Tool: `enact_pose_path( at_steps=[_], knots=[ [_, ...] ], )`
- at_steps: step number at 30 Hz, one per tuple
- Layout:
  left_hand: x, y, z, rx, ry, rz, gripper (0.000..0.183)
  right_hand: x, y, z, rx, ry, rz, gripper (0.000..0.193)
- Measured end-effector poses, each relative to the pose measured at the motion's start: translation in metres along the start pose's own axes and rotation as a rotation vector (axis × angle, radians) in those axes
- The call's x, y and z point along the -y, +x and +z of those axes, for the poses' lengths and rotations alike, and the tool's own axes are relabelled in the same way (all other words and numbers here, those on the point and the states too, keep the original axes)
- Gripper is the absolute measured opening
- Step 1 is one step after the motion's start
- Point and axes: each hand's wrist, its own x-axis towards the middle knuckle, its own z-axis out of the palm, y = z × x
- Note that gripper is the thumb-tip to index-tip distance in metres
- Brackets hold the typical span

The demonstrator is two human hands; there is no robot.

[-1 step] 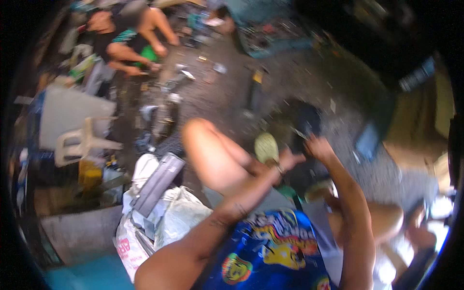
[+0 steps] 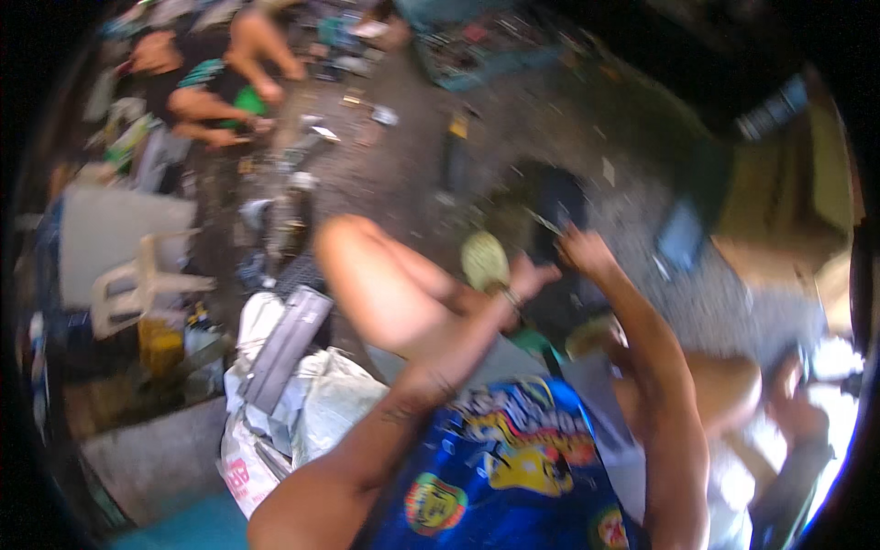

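My right hand [image 2: 588, 252] is closed round a thin, light metal rod-like tool [image 2: 547, 221]. Its tip points up and left over a dark flat piece [image 2: 561, 188] on the ground; blur hides its exact kind. Close by on the left is my left hand [image 2: 532, 279], with a band at the wrist. Its fingers stretch toward the right hand and I see nothing in them. Beside that wrist shows a yellowish-green sandal [image 2: 484, 260]. A dark tool with a yellow end [image 2: 456, 137] lies farther off on the floor.
At left are a grey long box [image 2: 290, 348] on white sacks [image 2: 344, 403] and a beige plastic chair [image 2: 147, 284]. Another person [image 2: 206, 96] works at far left amid scattered scrap. A cardboard box [image 2: 779, 220] and a blue flat object [image 2: 681, 236] stand right.
The whole view has shifted, so everything sits a little farther left and higher. My hands keep nearly the same pose, and the thin tool stays in my right hand.
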Motion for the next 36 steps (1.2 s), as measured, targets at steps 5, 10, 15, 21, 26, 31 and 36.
enact_pose_path(
  at_steps=[5, 10, 15, 21, 26, 31, 36],
  knots=[
    [-0.003, 0.001, -0.013, 0.134, -0.484, 0.119, 0.036, -0.004, 0.004, 0.008, -0.14, 0.525, 0.303, 0.03],
    [0.001, 0.005, -0.01, 0.113, -0.455, 0.073, 0.028, -0.007, -0.002, 0.007, -0.261, 0.904, 0.378, 0.032],
    [0.005, 0.008, -0.008, 0.093, -0.434, 0.098, 0.027, 0.005, -0.009, 0.001, -0.227, 0.72, 0.35, 0.034],
    [0.003, 0.005, -0.006, 0.061, -0.369, 0.146, 0.025, 0.018, -0.002, 0.004, -0.23, 0.674, 0.443, 0.022],
    [0.001, 0.008, -0.008, 0.031, -0.331, 0.146, 0.027, 0.017, 0.008, 0.01, -0.288, 0.831, 0.602, 0.024],
    [0.003, 0.012, -0.01, 0.052, -0.309, 0.122, 0.031, 0.009, 0.021, 0.006, -0.307, 0.875, 0.705, 0.024],
    [-0.007, 0.005, -0.012, 0.095, -0.412, 0.116, 0.033, -0.008, 0.036, -0.002, -0.369, 0.815, 0.723, 0.025]
  ],
)
